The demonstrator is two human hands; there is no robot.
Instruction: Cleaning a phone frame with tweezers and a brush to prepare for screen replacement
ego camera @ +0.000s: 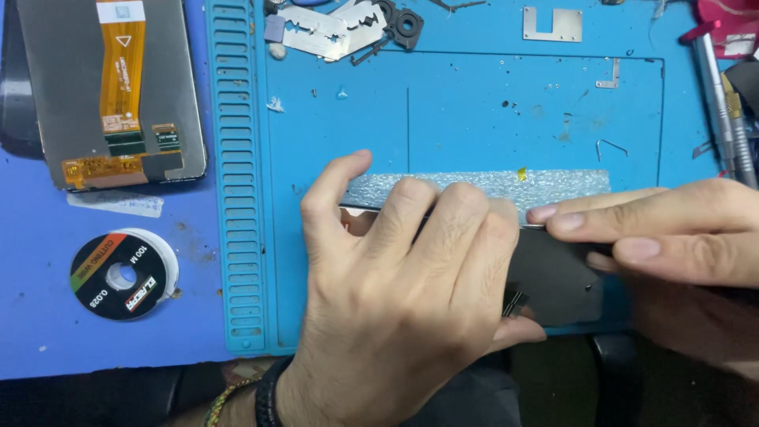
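My left hand [403, 277] lies palm down over a flat dark phone screen panel [557, 273] on the blue work mat [474, 111]; its fingers curl over the panel's far edge. A silvery textured strip [490, 186] runs along that far edge. My right hand [672, 229] comes in from the right, its fingertips pinching the panel's upper edge beside my left fingers. Most of the panel is hidden under my hands.
A second screen panel with an orange flex cable [118, 87] lies at the top left. A spool of cutting wire [122, 275] sits at the left. Razor blades [332, 32], a metal bracket [552, 24] and small parts lie at the mat's far edge. Tools [723, 103] lie at the right.
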